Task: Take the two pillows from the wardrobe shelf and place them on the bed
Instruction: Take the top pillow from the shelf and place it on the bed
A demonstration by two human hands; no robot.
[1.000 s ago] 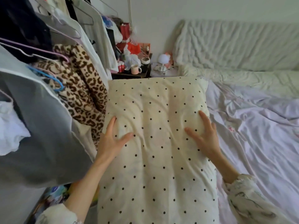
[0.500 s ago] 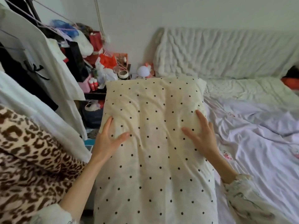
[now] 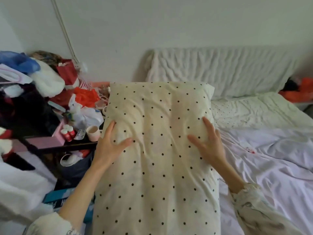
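1. The cream polka-dot pillow (image 3: 157, 150) is up in front of me, long side running away from me, its far end level with the foot of the white padded headboard (image 3: 220, 68). It hangs over the left edge of the bed (image 3: 271, 167), not yet on it.
2. My grip is two flat palms, one on each long side: left hand (image 3: 110, 145) and right hand (image 3: 209, 143), fingers spread and pressed into the cover, thumbs turned inward. Nothing is pinched; the pillow is simply squeezed between them.
3. A second dotted pillow (image 3: 254, 111) already lies at the head of the bed. I judge this one belongs just beside it, on its left.
4. To do that well I should swing it rightward and forward, keeping the squeeze even so the soft filling does not sag out.
5. I should mind the left side: the crowded tabletop (image 3: 81, 144) holds a cup (image 3: 93, 132) and small red bottles (image 3: 68, 133) near my left wrist.
6. I would lower the far end first, then let go.
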